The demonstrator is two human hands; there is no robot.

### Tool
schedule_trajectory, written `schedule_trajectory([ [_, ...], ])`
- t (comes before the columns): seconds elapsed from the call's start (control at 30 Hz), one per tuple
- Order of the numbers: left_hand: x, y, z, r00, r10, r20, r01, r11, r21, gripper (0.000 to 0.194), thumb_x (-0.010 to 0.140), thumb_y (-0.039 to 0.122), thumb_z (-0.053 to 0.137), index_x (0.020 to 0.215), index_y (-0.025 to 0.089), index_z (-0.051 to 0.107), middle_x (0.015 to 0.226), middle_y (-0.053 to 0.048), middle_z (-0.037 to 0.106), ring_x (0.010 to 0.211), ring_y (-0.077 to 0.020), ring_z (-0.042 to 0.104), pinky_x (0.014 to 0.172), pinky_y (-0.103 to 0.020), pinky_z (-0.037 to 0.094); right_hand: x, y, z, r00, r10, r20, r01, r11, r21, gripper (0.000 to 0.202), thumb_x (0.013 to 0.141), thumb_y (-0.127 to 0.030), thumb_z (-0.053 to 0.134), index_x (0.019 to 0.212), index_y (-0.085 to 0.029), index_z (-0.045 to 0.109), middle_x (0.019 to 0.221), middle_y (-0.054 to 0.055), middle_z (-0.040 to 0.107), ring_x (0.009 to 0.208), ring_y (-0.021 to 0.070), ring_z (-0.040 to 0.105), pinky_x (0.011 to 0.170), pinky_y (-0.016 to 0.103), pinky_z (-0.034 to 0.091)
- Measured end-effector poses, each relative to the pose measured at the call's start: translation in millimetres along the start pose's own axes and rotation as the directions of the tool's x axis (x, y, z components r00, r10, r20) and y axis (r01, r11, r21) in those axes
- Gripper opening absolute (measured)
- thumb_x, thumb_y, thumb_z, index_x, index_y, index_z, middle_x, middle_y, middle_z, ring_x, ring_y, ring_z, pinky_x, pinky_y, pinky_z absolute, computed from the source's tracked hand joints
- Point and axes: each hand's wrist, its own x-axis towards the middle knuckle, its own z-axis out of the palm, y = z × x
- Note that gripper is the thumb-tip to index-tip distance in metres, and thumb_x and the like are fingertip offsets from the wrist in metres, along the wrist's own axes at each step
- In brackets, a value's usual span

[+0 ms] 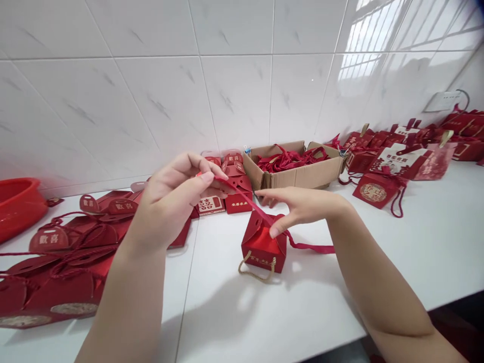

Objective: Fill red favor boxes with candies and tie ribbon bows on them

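Note:
A small red gift box [263, 244] with gold lettering and a tan rope handle [254, 276] sits on the white table in front of me. My left hand [176, 196] is raised to the left of it, thumb and fingers pinching one end of a dark red ribbon [247, 198]. The ribbon slants down to the top of the box, and its other part lies on the table to the right. Above the box is my right hand [302, 204], fingers stretched out and thumb lowered against the box top beside the ribbon.
Behind the box stands an open cardboard carton [306, 175] full of red ribbons. Red boxes with cords [68, 272] crowd the left, near a red basin [18, 206]. A tied box [374, 190] and more gift bags [401, 159] line the right, along the tiled wall.

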Motion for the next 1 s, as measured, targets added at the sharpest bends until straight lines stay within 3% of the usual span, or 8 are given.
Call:
schedule_trajectory([
  [0.17,-11,6,18.3,0.981,0.057,0.183,-0.057,0.998,-0.001,0.009,0.086,0.016,0.054,0.078,0.018,0.057,0.091,-0.004,0.062,0.081,-0.0143,0.059,0.072,-0.027,0.051,-5,-31,8,0.914,-0.358,-0.189,0.404,0.841,0.36,0.043,0.092,-0.052,0.045,0.111,-0.017,0.061,0.11,0.007,0.064,0.101,0.0175,0.059,0.087,0.03,0.048],
  [0.27,-15,8,27.4,0.97,0.127,0.206,-0.135,0.991,0.024,0.008,0.084,0.014,0.056,0.077,0.018,0.057,0.091,-0.004,0.061,0.076,-0.0138,0.058,0.067,-0.027,0.051,-9,-43,13,0.912,-0.356,-0.206,0.41,0.755,0.511,0.03,0.09,-0.043,0.054,0.089,-0.015,0.062,0.087,0.004,0.065,0.083,0.0135,0.062,0.075,0.027,0.05],
  [0.4,-16,9,30.1,0.975,0.201,0.095,-0.216,0.959,0.186,0.008,0.081,0.019,0.059,0.074,0.019,0.056,0.092,-0.005,0.061,0.088,-0.0182,0.059,0.076,-0.03,0.05,-21,-45,10,0.91,-0.298,-0.288,0.412,0.72,0.558,0.022,0.086,-0.034,0.063,0.076,-0.015,0.061,0.07,0.0,0.062,0.066,0.0094,0.058,0.061,0.023,0.048],
  [0.53,-11,3,27.7,0.981,-0.072,0.181,-0.005,0.921,0.39,0.01,0.084,0.03,0.057,0.081,0.02,0.054,0.081,-0.001,0.058,0.073,-0.015,0.058,0.065,-0.028,0.048,-34,-41,4,0.807,-0.323,-0.495,0.568,0.654,0.5,0.021,0.088,-0.032,0.061,0.073,-0.017,0.062,0.069,0.0,0.061,0.067,0.0107,0.059,0.064,0.025,0.049],
  [0.63,-7,-8,27.6,0.885,-0.378,0.273,0.113,0.741,0.662,0.022,0.084,0.04,0.054,0.077,0.02,0.052,0.074,0.0,0.059,0.065,-0.0144,0.055,0.056,-0.026,0.043,-47,-38,-2,0.668,-0.319,-0.672,0.692,0.597,0.405,0.02,0.088,-0.034,0.06,0.073,-0.021,0.064,0.071,-0.001,0.059,0.071,0.0123,0.06,0.07,0.029,0.05],
  [0.73,-5,-21,30.3,0.799,-0.52,0.301,0.071,0.579,0.812,0.028,0.079,0.044,0.056,0.069,0.02,0.045,0.069,0.002,0.057,0.059,-0.0143,0.05,0.05,-0.026,0.036,-59,-34,-9,0.555,-0.262,-0.789,0.741,0.587,0.326,0.014,0.087,-0.035,0.059,0.078,-0.027,0.067,0.069,-0.002,0.056,0.068,0.0124,0.057,0.071,0.03,0.05],
  [0.83,-3,-32,33.3,0.782,-0.543,0.305,0.044,0.536,0.843,0.031,0.076,0.044,0.058,0.067,0.021,0.039,0.066,0.003,0.052,0.057,-0.0136,0.046,0.049,-0.026,0.033,-66,-30,-15,0.534,-0.179,-0.826,0.734,0.583,0.348,0.01,0.086,-0.038,0.059,0.084,-0.033,0.067,0.06,-0.003,0.047,0.061,0.0125,0.053,0.067,0.031,0.048],
  [1.0,0,-36,30.1,0.788,-0.572,0.227,0.135,0.52,0.844,0.028,0.076,0.041,0.057,0.07,0.021,0.038,0.071,0.002,0.056,0.061,-0.0149,0.051,0.051,-0.026,0.036,-54,-25,-19,0.612,-0.095,-0.785,0.645,0.634,0.427,0.021,0.083,-0.045,0.06,0.076,-0.026,0.063,0.055,-0.004,0.042,0.056,0.0117,0.05,0.061,0.029,0.045],
])
